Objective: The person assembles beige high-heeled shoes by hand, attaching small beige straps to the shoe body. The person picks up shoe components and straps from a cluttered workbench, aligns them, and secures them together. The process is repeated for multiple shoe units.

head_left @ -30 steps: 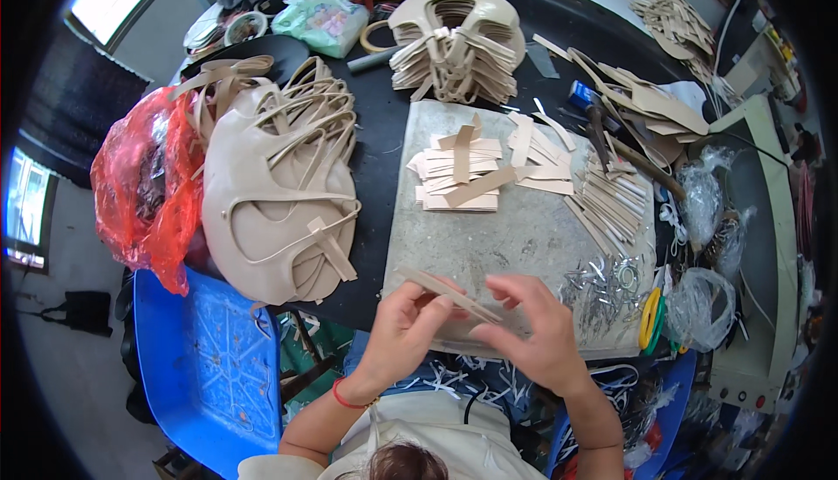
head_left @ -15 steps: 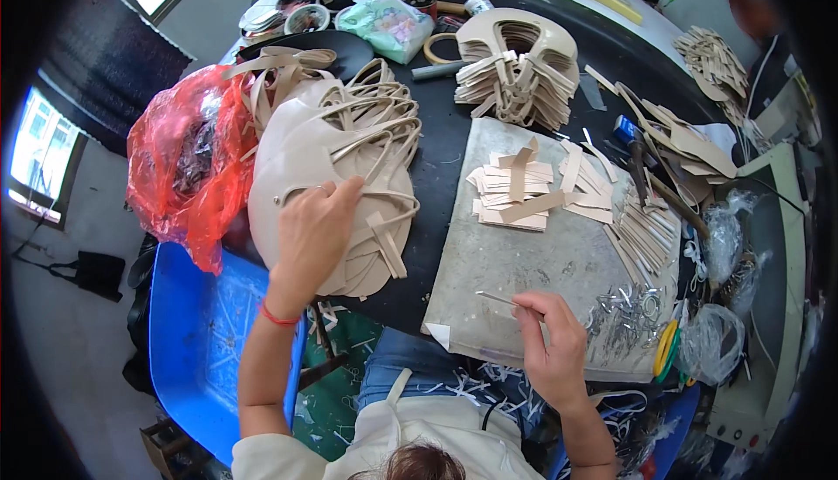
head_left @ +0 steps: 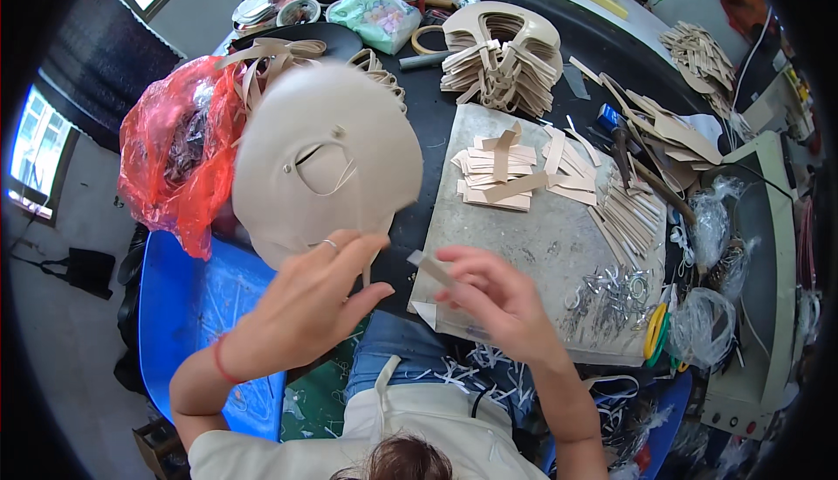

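Observation:
A round beige leather-like panel [head_left: 327,153] with an oval cutout and small metal studs lies over the pile at left, its far edge smeared by motion. A thin beige strap runs from it toward my left hand [head_left: 310,305], which pinches the strap below the panel's near edge. To the right, at the near left corner of the grey board, my right hand [head_left: 497,301] holds a short flat strip [head_left: 431,269] with a pale tip, thumb against fingers. The panel hides most of the strapped pieces under it.
On the grey board [head_left: 515,244] lie cut beige strips [head_left: 497,174], metal rings and hooks [head_left: 607,297] and yellow-green scissors [head_left: 655,336]. Behind stands a stack of beige panels [head_left: 502,52]. A red plastic bag [head_left: 175,157] and blue tub [head_left: 196,305] are at left.
My left hand has come nearer to me and right, pulling a strap; the top panel has turned and now covers the strapped pile. My right hand has moved left and up with the strip.

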`<state>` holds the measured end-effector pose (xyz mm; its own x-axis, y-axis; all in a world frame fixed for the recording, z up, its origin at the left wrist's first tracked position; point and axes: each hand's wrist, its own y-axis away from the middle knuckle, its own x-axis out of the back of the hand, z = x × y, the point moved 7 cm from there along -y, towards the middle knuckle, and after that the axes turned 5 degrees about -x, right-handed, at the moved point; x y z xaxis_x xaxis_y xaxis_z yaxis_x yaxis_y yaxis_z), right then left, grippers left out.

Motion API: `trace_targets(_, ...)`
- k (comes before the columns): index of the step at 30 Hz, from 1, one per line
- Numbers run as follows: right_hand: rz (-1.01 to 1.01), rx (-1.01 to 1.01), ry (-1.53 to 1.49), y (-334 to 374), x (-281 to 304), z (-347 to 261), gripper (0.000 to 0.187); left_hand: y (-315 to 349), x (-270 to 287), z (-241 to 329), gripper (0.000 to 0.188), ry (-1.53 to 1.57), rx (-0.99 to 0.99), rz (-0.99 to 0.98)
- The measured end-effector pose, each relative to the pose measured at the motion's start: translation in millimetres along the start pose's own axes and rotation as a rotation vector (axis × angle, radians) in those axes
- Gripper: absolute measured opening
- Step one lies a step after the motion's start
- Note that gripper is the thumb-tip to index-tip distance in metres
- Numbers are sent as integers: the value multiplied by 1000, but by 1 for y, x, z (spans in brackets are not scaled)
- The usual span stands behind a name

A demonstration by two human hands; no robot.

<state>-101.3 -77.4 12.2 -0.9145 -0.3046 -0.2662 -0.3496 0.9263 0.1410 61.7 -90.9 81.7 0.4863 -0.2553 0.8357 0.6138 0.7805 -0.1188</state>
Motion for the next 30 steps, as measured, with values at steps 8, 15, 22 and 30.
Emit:
trace_targets(8, -11, -77, 75, -49, -20, 19, 17, 42, -70, -37, 49, 937, 546, 380)
trace_targets(15, 34, -21, 385, -36, -18, 0, 15, 66, -82, -46, 36, 1221, 611, 530)
trace_targets(22, -46, 18, 496, -31, -38, 11, 13, 65, -84, -49, 34, 1283, 619, 580)
trace_targets(30, -2, 30, 481, -32, -40, 13, 10, 64, -82, -47, 29, 1339, 595, 574)
